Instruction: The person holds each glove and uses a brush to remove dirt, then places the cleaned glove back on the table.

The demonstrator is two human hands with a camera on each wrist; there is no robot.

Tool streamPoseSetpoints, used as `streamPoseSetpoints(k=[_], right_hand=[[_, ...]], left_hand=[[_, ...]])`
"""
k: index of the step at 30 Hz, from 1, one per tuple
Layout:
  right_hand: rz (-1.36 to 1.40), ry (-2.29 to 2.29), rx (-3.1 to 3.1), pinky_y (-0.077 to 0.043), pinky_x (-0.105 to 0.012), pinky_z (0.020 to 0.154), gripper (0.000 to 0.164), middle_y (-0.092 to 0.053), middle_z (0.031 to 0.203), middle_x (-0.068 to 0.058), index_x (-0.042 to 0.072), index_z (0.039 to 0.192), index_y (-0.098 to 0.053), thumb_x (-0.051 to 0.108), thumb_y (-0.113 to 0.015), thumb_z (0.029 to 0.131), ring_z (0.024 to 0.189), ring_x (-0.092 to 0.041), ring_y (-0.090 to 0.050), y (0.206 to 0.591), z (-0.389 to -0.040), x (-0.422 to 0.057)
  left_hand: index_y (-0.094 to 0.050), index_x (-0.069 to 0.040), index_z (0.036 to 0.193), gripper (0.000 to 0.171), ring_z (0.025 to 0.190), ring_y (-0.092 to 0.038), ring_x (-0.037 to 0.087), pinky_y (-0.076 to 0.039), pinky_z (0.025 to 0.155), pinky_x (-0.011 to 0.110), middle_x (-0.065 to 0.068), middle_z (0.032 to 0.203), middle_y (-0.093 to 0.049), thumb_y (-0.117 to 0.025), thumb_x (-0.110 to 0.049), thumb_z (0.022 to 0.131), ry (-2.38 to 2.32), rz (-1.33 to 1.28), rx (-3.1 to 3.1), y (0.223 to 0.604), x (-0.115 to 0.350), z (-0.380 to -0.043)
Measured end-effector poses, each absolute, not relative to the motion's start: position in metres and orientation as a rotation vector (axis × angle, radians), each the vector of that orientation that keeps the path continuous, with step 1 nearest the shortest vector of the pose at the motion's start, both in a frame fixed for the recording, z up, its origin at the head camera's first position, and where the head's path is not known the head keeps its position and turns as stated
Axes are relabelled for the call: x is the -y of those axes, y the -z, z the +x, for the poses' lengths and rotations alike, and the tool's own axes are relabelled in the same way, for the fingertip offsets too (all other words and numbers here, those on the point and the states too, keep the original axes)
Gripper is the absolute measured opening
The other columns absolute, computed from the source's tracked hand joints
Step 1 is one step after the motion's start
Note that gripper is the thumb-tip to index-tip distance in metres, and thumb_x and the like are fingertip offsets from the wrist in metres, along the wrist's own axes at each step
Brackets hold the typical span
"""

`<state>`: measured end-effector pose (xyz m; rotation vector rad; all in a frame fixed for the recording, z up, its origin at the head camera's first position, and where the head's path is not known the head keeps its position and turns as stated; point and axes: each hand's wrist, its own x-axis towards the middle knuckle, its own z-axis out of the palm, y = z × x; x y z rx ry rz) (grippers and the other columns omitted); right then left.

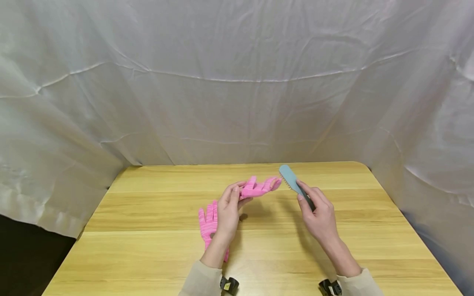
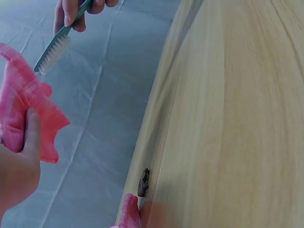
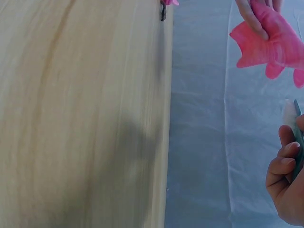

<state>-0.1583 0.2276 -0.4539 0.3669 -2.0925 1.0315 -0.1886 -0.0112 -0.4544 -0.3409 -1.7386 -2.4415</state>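
My left hand [image 1: 229, 207] holds a pink knit glove [image 1: 256, 189] up over the table, thumb on top and fingers beneath it. The glove's fingers point right, toward a blue-green brush [image 1: 289, 177] with white bristles. My right hand [image 1: 320, 213] grips the brush by its handle, and the bristles face the glove's fingertips, very close to them in the head view. In the left wrist view the bristles [image 2: 54, 54] show beside the raised glove [image 2: 33, 95]. A second pink glove [image 1: 208, 222] lies flat on the table, partly hidden behind my left forearm, with a dark spot on it.
A small dark lump [image 1: 243, 217] sits on the wooden table [image 1: 148, 246] just right of my left hand. Pale grey cloth [image 1: 237, 111] hangs behind the table and along both sides. Each wrist carries a black camera [image 1: 231, 285] below a beige sleeve.
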Motion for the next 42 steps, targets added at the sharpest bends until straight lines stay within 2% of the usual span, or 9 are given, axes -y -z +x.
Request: streamPoseSetpoints(k=[7,13,15,18,21,29,33,36,42], right_hand=[[0.360,-1.031,2.109,-0.036,-0.015,0.054,0.047,-0.066,0.092,-0.004,0.008,0.135,-0.070,-0.009,-0.069,0.092,0.068,-0.006,-0.045,0.4541,-0.1579,-0.2287],[0.353,-1.026,2.120,-0.036,-0.016,0.054,0.046,-0.066,0.093,-0.005,0.008,0.135,-0.070,-0.008,-0.069,0.092,0.067,-0.006,-0.044,0.4541,-0.1580,-0.2283],[0.350,-1.023,2.122,-0.036,-0.016,0.054,0.046,-0.067,0.093,-0.005,0.008,0.135,-0.070,-0.008,-0.069,0.092,0.067,-0.006,-0.044,0.4540,-0.1581,-0.2282],[0.347,-1.021,2.123,-0.036,-0.016,0.054,0.047,-0.067,0.094,-0.006,0.008,0.135,-0.070,-0.009,-0.070,0.091,0.067,-0.006,-0.044,0.4538,-0.1580,-0.2282],[0.347,-1.023,2.122,-0.036,-0.016,0.054,0.047,-0.067,0.094,-0.006,0.008,0.135,-0.070,-0.009,-0.070,0.091,0.067,-0.007,-0.044,0.4537,-0.1576,-0.2285],[0.349,-1.025,2.113,-0.036,-0.016,0.054,0.047,-0.067,0.094,-0.006,0.008,0.135,-0.070,-0.009,-0.070,0.091,0.067,-0.006,-0.044,0.4536,-0.1576,-0.2284],[0.346,-1.029,2.116,-0.035,-0.016,0.053,0.047,-0.067,0.094,-0.006,0.008,0.135,-0.070,-0.009,-0.070,0.091,0.066,-0.006,-0.043,0.4535,-0.1577,-0.2279],[0.342,-1.030,2.121,-0.035,-0.016,0.053,0.047,-0.067,0.093,-0.005,0.008,0.135,-0.070,-0.009,-0.069,0.091,0.066,-0.006,-0.043,0.4533,-0.1579,-0.2279],[0.344,-1.023,2.122,-0.037,-0.016,0.054,0.047,-0.067,0.094,-0.006,0.008,0.135,-0.070,-0.009,-0.069,0.091,0.067,-0.006,-0.045,0.4531,-0.1585,-0.2286]], left_hand=[[-0.066,0.000,0.127,0.024,0.089,-0.066,0.010,-0.060,0.089,0.029,0.008,0.102,-0.070,-0.059,-0.009,0.105,2.357,-0.241,1.779,0.4552,0.0097,-0.1894],[-0.064,0.000,0.129,0.031,0.108,-0.067,0.016,-0.058,0.090,0.023,0.016,0.120,-0.068,-0.061,0.005,0.099,2.307,-0.258,1.792,0.4551,0.0092,-0.1899],[-0.063,0.000,0.130,0.034,0.107,-0.067,0.014,-0.057,0.085,0.020,0.018,0.126,-0.066,-0.060,0.008,0.098,2.311,-0.262,1.791,0.4550,0.0093,-0.1900],[-0.062,-0.003,0.133,0.038,0.084,-0.063,0.007,-0.051,0.064,0.013,0.016,0.135,-0.061,-0.061,0.010,0.097,2.331,-0.245,1.795,0.4543,0.0091,-0.1898],[-0.061,-0.005,0.136,0.042,0.070,-0.052,0.004,-0.043,0.054,0.011,0.013,0.142,-0.058,-0.062,0.010,0.097,2.344,-0.239,1.785,0.4540,0.0088,-0.1900],[-0.062,0.002,0.132,0.037,0.089,-0.065,0.009,-0.057,0.078,0.017,0.017,0.130,-0.061,-0.064,0.009,0.096,2.355,-0.259,1.755,0.4545,0.0083,-0.1911],[-0.063,0.003,0.128,0.026,0.109,-0.068,0.018,-0.058,0.094,0.027,0.018,0.128,-0.066,-0.058,-0.010,0.106,2.381,-0.269,1.742,0.4542,0.0099,-0.1898],[-0.064,0.004,0.126,0.034,0.122,-0.065,0.023,-0.053,0.105,0.033,0.019,0.126,-0.070,-0.049,-0.023,0.111,2.392,-0.275,1.717,0.4534,0.0108,-0.1885],[-0.065,0.004,0.122,0.021,0.124,-0.064,0.022,-0.048,0.111,0.029,0.020,0.120,-0.072,-0.057,-0.002,0.104,2.355,-0.269,1.718,0.4523,0.0087,-0.1891]])
